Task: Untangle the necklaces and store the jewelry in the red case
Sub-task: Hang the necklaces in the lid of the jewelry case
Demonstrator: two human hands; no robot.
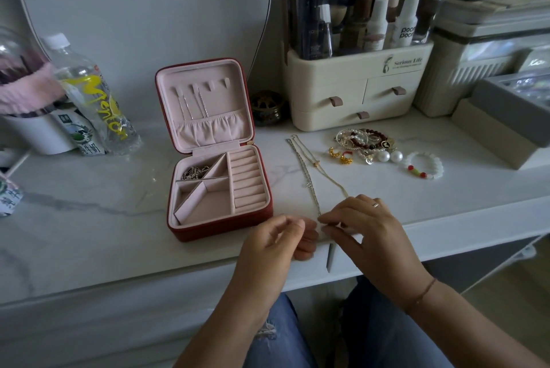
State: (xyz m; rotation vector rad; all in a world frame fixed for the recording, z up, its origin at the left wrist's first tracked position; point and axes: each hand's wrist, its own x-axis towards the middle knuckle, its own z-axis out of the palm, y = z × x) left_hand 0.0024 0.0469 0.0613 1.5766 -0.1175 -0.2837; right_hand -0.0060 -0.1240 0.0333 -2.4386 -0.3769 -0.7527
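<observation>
Necklaces (309,172) lie along the desk (89,195) right of the case (220,230), near ends pinched by our left hand (282,241) and right hand (369,230) fingers; we should tease strands apart slowly, never tugging.

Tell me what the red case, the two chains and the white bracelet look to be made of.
The red case looks like matte, velvety fabric outside with soft pink lining. The chains are thin metal, one silvery, one seemingly pale gold, glinting. The white bracelet has milky, translucent beads, perhaps stone or glass, plus a few red and green.
</observation>
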